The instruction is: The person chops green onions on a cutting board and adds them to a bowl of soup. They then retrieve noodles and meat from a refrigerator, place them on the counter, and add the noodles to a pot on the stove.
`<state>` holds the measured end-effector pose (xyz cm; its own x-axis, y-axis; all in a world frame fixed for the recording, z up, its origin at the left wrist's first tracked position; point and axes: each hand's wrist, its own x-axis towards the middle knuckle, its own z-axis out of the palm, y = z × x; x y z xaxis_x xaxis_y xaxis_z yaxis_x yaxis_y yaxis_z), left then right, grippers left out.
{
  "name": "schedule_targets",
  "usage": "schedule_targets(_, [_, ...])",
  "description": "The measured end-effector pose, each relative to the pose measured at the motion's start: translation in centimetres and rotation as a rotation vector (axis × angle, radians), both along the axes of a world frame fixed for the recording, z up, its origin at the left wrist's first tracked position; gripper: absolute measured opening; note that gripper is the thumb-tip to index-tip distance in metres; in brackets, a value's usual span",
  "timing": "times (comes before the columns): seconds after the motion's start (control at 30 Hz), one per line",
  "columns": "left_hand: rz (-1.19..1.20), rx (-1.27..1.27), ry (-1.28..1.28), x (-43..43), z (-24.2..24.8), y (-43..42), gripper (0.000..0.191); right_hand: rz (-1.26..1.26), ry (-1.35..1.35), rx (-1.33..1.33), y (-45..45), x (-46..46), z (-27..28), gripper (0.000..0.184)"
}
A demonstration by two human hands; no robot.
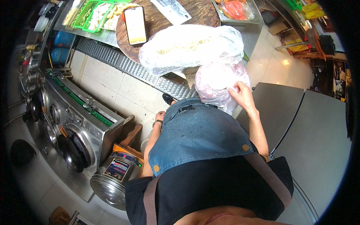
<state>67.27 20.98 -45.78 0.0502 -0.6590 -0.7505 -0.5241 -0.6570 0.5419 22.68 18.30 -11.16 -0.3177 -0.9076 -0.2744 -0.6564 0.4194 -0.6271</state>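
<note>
My right hand (pixel 242 95) grips a clear plastic bag of pinkish contents (pixel 209 80) by its side, thumb and fingers pinched on the film. That bag is in front of my apron, at the table's near edge. Touching it from behind, a larger clear plastic bag of yellow noodles (pixel 182 49) lies on a round wood-grain board (pixel 123 42). A lit smartphone (pixel 135 26) rests on the board, left of the noodles. My left hand (pixel 160 116) hangs low beside the apron, partly hidden by it; whether it holds anything cannot be told.
Green baskets of cut food (pixel 97 17) stand at the back left, a metal tray with a red bag (pixel 254 15) at the back right. Left are a stove with a wok (pixel 70 153) and a steel cooker (pixel 111 180). A steel refrigerator (pixel 312 126) stands close on my right.
</note>
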Motion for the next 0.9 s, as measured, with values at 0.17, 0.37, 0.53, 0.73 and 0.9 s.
schedule_targets(0.17, [0.038,0.04,-0.019,-0.2,0.4,-0.1,0.025,-0.01,-0.022,0.024,-0.1,0.0,0.3,0.035])
schedule_targets(0.37, [0.03,0.047,-0.009,-0.3,0.9,-0.2,0.025,0.0,-0.032,0.024,-0.2,-0.1,0.3,0.037])
schedule_targets(0.53, [0.002,0.012,-0.014,-0.2,0.1,0.0,0.025,-0.002,-0.04,0.029,-0.1,-0.2,0.2,0.038])
schedule_targets(0.73, [-0.017,-0.039,0.021,-0.4,0.6,-0.5,0.026,-0.003,-0.01,0.017,-0.1,-0.1,0.0,0.036])
schedule_targets(0.9, [0.021,-0.103,0.238,-5.0,12.6,-7.4,0.027,-0.054,0.034,-0.029,0.5,0.5,-0.4,0.032])
